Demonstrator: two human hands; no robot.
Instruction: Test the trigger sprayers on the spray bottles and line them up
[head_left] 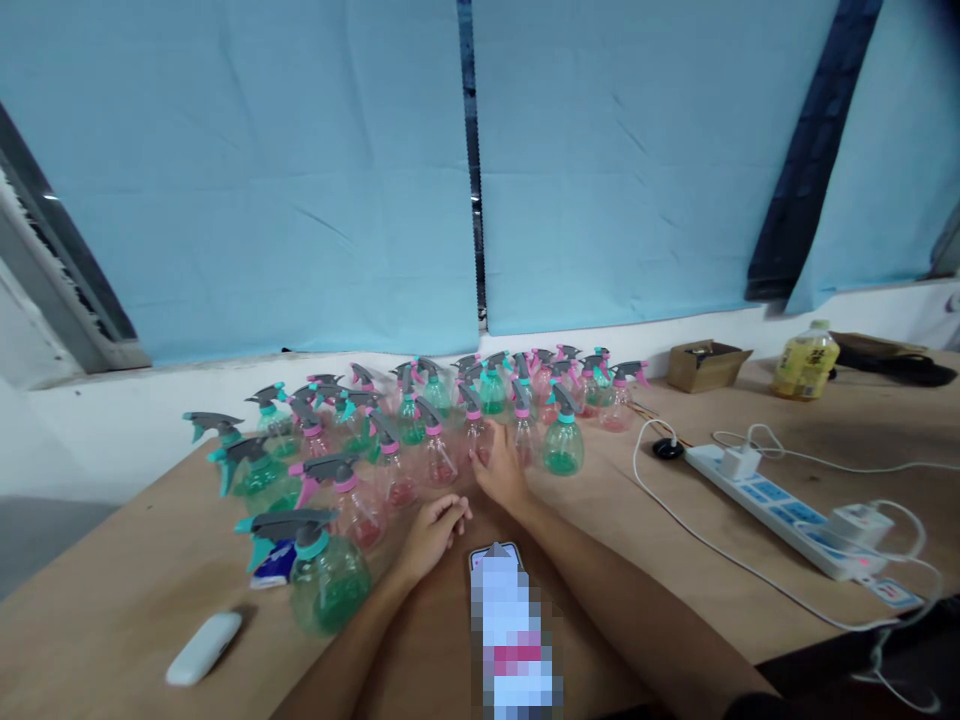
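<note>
Several small spray bottles (420, 420) with grey triggers, green or pink bodies, stand in a crowd on the wooden table (120, 600). My right hand (499, 470) reaches forward among the nearest pink bottles (474, 430), fingers stretched out and touching them, close to a green bottle (562, 445). My left hand (433, 530) rests on the table in front of the bottles, fingers loosely curled, holding nothing I can see. A phone (504, 590) lies between my forearms.
A white oblong object (204, 647) lies at the near left. A white power strip (780, 505) with chargers and cables runs along the right. A small cardboard box (705, 365) and a yellow bottle (806, 362) stand at the back right. Blue blinds cover the windows.
</note>
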